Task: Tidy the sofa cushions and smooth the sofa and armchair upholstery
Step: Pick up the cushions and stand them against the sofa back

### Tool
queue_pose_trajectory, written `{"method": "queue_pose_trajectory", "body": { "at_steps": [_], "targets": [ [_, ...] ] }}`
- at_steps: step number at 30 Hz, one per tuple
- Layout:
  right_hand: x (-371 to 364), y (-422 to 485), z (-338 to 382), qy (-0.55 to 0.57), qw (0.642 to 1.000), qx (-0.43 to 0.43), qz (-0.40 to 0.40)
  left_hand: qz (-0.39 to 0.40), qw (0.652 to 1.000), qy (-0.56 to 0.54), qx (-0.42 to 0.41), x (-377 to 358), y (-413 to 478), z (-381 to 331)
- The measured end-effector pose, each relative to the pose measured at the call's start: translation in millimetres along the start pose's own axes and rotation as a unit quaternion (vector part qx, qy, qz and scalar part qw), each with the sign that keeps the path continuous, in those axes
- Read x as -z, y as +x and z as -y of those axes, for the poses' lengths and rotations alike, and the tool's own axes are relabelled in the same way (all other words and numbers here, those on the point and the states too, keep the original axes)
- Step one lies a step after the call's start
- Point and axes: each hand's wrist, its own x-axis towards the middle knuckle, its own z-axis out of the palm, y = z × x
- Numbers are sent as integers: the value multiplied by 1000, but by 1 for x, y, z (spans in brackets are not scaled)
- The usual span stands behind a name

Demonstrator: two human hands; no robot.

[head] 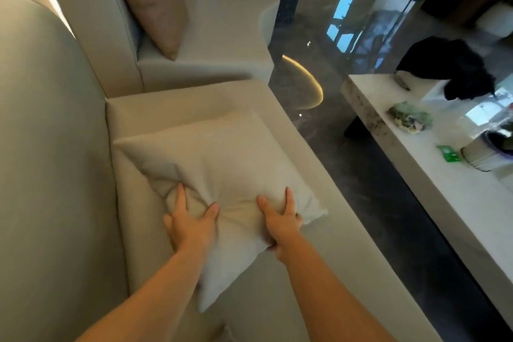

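A cream square cushion [222, 164] lies flat on the beige sofa seat [319, 272], one corner pointing toward me. My left hand [190, 223] grips its near left edge, with the fabric bunched into creases between thumb and fingers. Along the near right edge my right hand [280, 223] pinches the cushion, thumb on top and fingers curled under. The sofa backrest [47, 175] rises at the left. A tan cushion [155, 0] leans upright against the back of the cream armchair [219, 30] further away.
A pale stone coffee table [444, 203] stands to the right of the sofa, carrying a black cloth [455, 66], a crumpled greenish wrapper [410, 119], a green card [448, 153] and a bowl. Glossy dark marble floor [347, 164] runs between sofa and table.
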Motion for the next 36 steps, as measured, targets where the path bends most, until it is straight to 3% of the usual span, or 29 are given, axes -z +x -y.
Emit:
{"method": "queue_pose_trajectory", "body": {
  "at_steps": [3, 6, 9, 11, 16, 19, 24, 30, 34, 36],
  "targets": [
    [-2, -17, 35, 110, 985, -114, 67, 5, 986, 117, -116, 44, -9, -83],
    [-29, -43, 66, 152, 938, -263, 166, 10, 935, 291, -201, 88, -18, -150],
    [-87, -85, 69, 106, 904, -330, 249, -7, 885, 425, -188, 133, -22, -165],
    [-124, -115, 54, 96, 898, -343, 258, -5, 880, 446, -166, 168, -17, -144],
    [-151, -144, 17, 196, 908, -325, 180, 58, 909, 366, -189, 216, -11, -94],
    [-136, -157, 28, 236, 904, -298, 194, 46, 913, 366, -173, 211, -21, -100],
    [-118, -196, 41, 208, 940, -170, 209, 72, 902, 395, -157, 225, -56, -106],
    [-29, -268, 37, -19, 963, -41, 267, 147, 881, 418, -165, 264, -121, -85],
    [56, -321, 4, -172, 944, 57, 275, 129, 834, 518, -138, 287, -203, -45],
    [105, -340, -24, -243, 926, 73, 280, 123, 833, 531, -99, 291, -251, -18]
  ]
}}
